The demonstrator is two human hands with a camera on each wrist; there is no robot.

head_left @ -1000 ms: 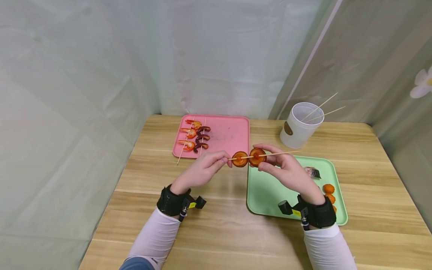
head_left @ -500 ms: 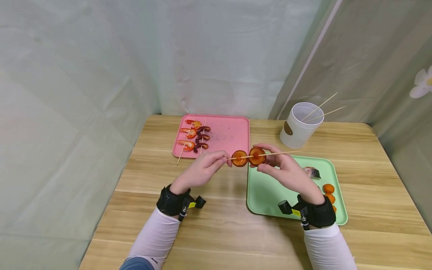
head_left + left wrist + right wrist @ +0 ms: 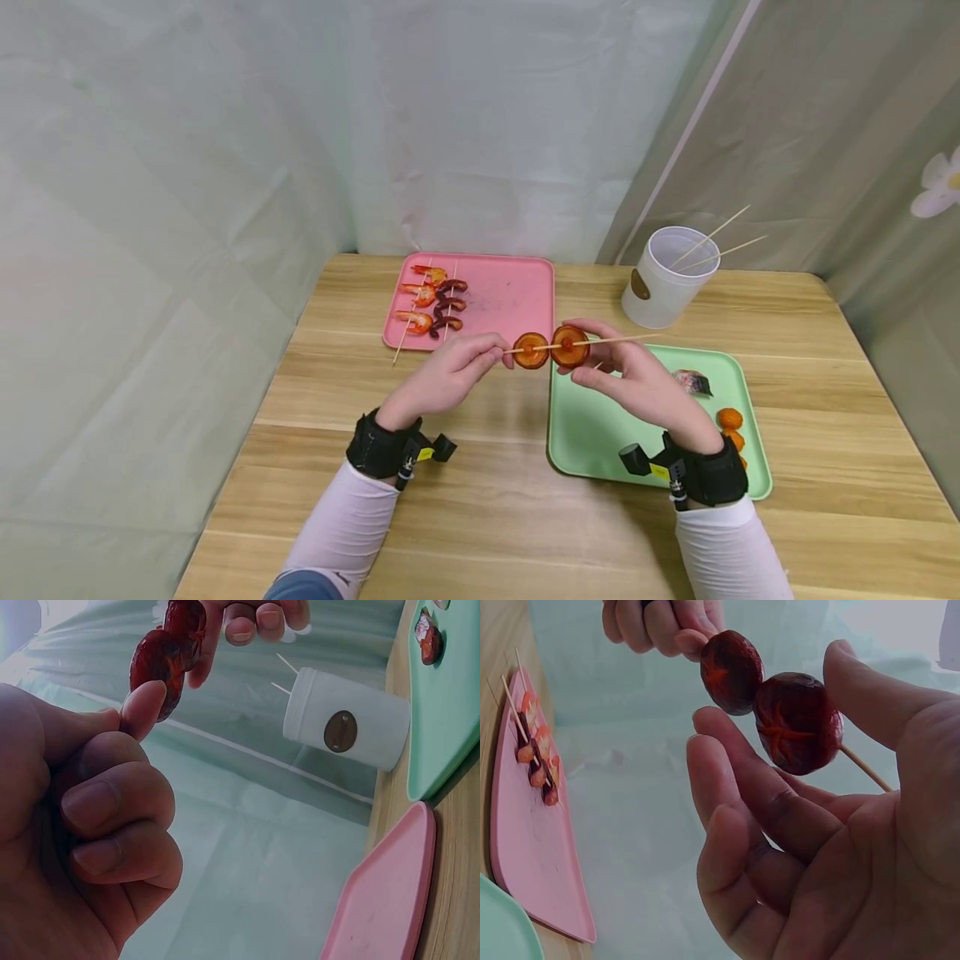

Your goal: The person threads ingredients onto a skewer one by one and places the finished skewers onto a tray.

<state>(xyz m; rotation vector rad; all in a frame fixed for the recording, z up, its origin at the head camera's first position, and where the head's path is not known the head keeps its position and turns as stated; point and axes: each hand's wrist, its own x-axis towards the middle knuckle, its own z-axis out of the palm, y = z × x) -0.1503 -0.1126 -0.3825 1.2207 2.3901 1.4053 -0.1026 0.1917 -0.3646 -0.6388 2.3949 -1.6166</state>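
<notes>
A wooden skewer [image 3: 630,339] runs through two shiitake mushroom caps [image 3: 531,351], held in the air above the table. My left hand [image 3: 463,367] pinches the skewer's left end between thumb and index finger, close beside the first cap. Star-shaped cuts mark the dark tops of the caps in the right wrist view, the outer mushroom cap [image 3: 795,724] among them. My right hand [image 3: 637,379] is loosely spread around this outer cap. Its thumb [image 3: 862,694] lies right by the cap's edge, and its fingers [image 3: 761,787] curve beneath. The skewer's free end extends past the right hand.
A pink tray [image 3: 510,300] at the back bears a shrimp skewer [image 3: 417,297] and a skewer of dark curled pieces [image 3: 451,305]. On the green tray [image 3: 592,425] lie a fish piece [image 3: 693,382] and several orange balls [image 3: 730,418]. A white cup [image 3: 660,287] holds two skewers.
The skewered caps have shifted very slightly up and left. The right thumb stands a little farther from the outer cap than before; the left hand keeps its pinch.
</notes>
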